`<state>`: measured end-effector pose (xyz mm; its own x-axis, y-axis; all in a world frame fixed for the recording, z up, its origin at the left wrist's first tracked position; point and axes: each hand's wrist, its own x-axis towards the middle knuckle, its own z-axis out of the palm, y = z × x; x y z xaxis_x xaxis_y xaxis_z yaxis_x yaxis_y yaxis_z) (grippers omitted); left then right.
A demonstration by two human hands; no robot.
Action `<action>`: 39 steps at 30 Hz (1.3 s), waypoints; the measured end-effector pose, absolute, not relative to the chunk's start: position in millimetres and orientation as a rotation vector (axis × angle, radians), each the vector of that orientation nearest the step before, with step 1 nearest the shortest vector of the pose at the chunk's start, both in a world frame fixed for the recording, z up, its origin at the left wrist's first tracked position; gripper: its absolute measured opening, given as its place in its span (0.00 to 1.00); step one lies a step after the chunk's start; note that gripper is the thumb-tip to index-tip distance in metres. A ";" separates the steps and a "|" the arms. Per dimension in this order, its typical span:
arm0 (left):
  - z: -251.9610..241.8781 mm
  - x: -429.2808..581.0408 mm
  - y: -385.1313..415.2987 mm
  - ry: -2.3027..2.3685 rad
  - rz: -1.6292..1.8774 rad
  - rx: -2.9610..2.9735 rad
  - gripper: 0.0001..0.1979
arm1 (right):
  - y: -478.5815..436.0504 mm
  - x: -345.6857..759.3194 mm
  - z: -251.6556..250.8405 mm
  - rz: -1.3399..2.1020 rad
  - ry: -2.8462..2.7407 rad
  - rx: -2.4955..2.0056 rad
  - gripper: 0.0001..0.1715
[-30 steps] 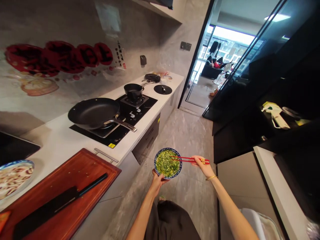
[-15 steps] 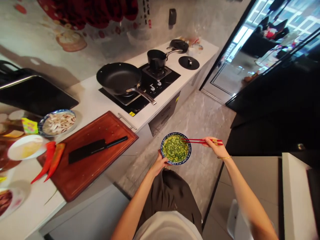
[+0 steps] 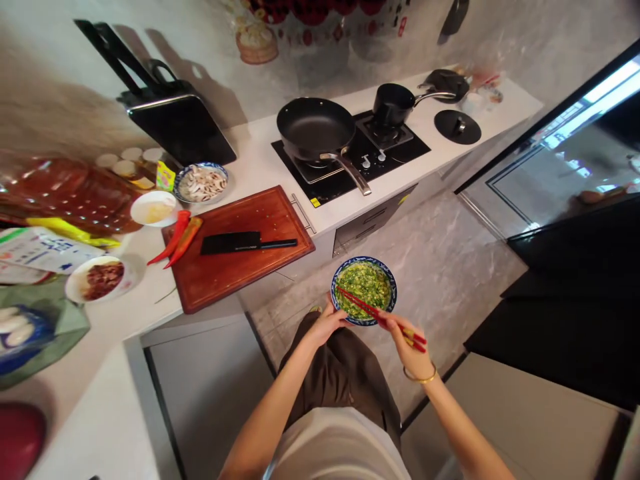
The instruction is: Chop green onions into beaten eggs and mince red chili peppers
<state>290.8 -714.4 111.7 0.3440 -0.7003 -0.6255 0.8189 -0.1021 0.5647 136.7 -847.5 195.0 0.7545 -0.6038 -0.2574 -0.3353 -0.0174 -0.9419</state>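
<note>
My left hand (image 3: 327,325) grips the lower left rim of a blue-patterned bowl (image 3: 393,280), held in front of my body above the floor. In the bowl is a wet yellow-green mixture (image 3: 367,283), which looks like egg with chopped greens. Closed around a pair of red chopsticks (image 3: 361,305) is my right hand (image 3: 407,340), at the bowl's lower right. The chopsticks' tips lie in the mixture near the left side of the bowl. Part of the left fingers is hidden beneath the bowl.
On the counter, a black cleaver (image 3: 231,242) lies on a wooden cutting board (image 3: 270,207) beside red chilies (image 3: 177,241). Bowls of sliced mushrooms (image 3: 203,182) and dark meat (image 3: 103,278) stand to the left. A frying pan (image 3: 315,130) and saucepan (image 3: 393,105) sit on the stove.
My view has turned left, showing more of the counter. The chopsticks have swung from the bowl's right side across to its left, and my right hand has come down closer to the bowl.
</note>
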 end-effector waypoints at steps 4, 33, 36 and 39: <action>107.4 295.5 -703.2 0.164 -1.210 1.066 0.32 | -857.1 121.5 188.0 -0.208 0.780 -1.766 0.14; 100.3 286.0 -706.8 0.144 -1.267 1.093 0.33 | -896.5 153.8 203.9 -0.144 0.729 -1.701 0.19; 98.1 285.9 -706.3 0.162 -1.246 1.096 0.32 | -893.9 147.3 208.4 0.011 0.686 -1.685 0.18; 97.1 289.1 -702.7 0.190 -1.238 1.102 0.33 | -909.7 133.7 212.0 -0.119 0.826 -1.609 0.17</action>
